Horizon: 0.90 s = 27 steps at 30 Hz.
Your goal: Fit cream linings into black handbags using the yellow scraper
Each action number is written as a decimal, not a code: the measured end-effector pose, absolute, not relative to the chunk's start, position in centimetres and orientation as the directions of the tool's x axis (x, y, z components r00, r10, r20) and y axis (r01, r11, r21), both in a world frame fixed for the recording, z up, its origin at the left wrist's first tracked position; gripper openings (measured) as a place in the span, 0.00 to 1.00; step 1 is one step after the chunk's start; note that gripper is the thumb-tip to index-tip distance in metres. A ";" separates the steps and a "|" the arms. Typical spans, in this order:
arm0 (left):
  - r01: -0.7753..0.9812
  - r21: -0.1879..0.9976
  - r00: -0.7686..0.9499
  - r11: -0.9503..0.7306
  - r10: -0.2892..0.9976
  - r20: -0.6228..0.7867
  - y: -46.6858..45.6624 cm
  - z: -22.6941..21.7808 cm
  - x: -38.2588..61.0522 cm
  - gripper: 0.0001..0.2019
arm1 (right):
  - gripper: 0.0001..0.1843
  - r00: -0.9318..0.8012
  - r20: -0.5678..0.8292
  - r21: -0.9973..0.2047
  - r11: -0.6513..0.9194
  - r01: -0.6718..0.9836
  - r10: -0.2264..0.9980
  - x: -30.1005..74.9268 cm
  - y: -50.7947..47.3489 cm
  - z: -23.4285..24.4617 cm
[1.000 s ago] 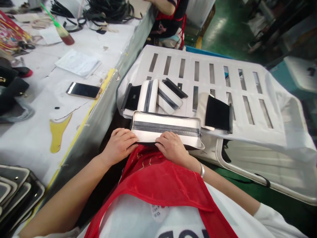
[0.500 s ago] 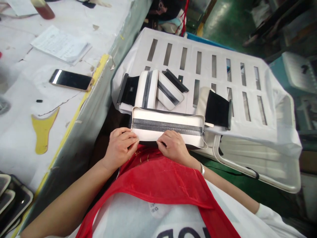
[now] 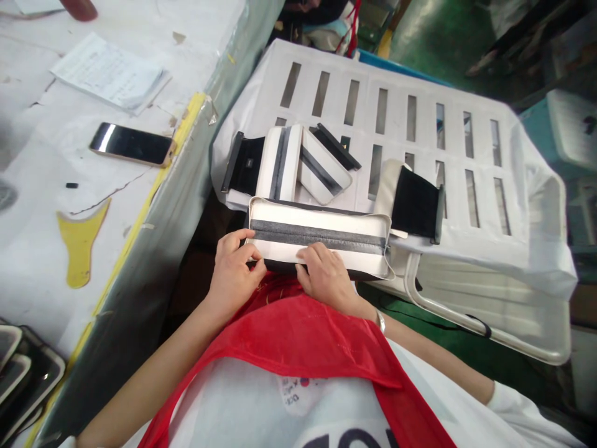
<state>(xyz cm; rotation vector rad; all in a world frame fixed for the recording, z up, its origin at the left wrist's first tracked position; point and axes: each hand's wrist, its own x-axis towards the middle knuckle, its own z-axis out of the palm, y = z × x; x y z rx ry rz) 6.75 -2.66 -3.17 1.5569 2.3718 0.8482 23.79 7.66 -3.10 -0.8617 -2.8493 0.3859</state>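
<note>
In front of my red apron lies a shallow white panel piece [image 3: 321,225] with a raised rim, a dark grey stripe along its length and black material under its edges; it looks like part of a bag. My left hand [image 3: 237,264] grips its near left corner, forefinger up on the left edge and thumb at the near rim. My right hand [image 3: 328,277] pinches the middle of the near edge, fingers curled over the rim and thumb below. Just beyond it rest a white striped piece with a black flap [image 3: 278,163] and a smaller striped piece [image 3: 324,167].
A slotted white rack top [image 3: 368,118] holds these pieces, plus a black-flapped cream piece [image 3: 415,202] on the right. On the left table lie a phone [image 3: 133,143], papers [image 3: 109,74] and a yellow template [image 3: 80,246]. Black trays or panels [image 3: 35,379] sit lower left.
My left forefinger has lifted from the near corner onto the panel's left edge. My right fingers have shifted slightly over the near rim. The view has moved a little.
</note>
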 end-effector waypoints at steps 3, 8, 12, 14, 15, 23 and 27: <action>0.781 0.535 -0.441 0.322 0.891 0.108 -2.5 -2.9 6.9 0.06 | 0.15 -0.925 0.114 -0.187 0.922 0.339 0.363 23.6 6.9 -2.8; 0.790 0.507 -0.452 0.345 0.886 0.101 -2.4 -2.7 7.1 0.06 | 0.20 -0.979 0.096 -0.039 0.984 0.177 0.180 23.6 6.1 -2.6; 0.804 0.472 -0.462 0.363 0.880 0.110 -2.3 -2.8 7.6 0.06 | 0.22 -0.984 0.122 -0.063 0.990 0.123 0.130 25.3 6.7 -2.9; 0.813 0.454 -0.466 0.366 0.875 0.130 -2.3 -2.8 8.0 0.02 | 0.22 -0.981 0.147 -0.053 0.992 0.118 0.124 26.7 7.1 -3.1; 0.824 0.439 -0.460 0.357 0.874 0.153 -2.3 -2.7 8.2 0.04 | 0.22 -0.979 0.159 -0.039 0.992 0.121 0.126 27.5 7.3 -3.3; 0.980 0.005 0.181 -0.199 0.902 0.393 -3.5 -2.7 8.6 0.17 | 0.21 -0.960 0.193 0.005 0.978 0.210 0.205 32.1 8.4 -4.2; 0.940 -0.111 0.341 -0.323 0.900 0.270 -3.7 -3.0 8.7 0.17 | 0.19 -0.942 0.180 -0.096 0.958 0.270 0.283 33.6 9.4 -3.3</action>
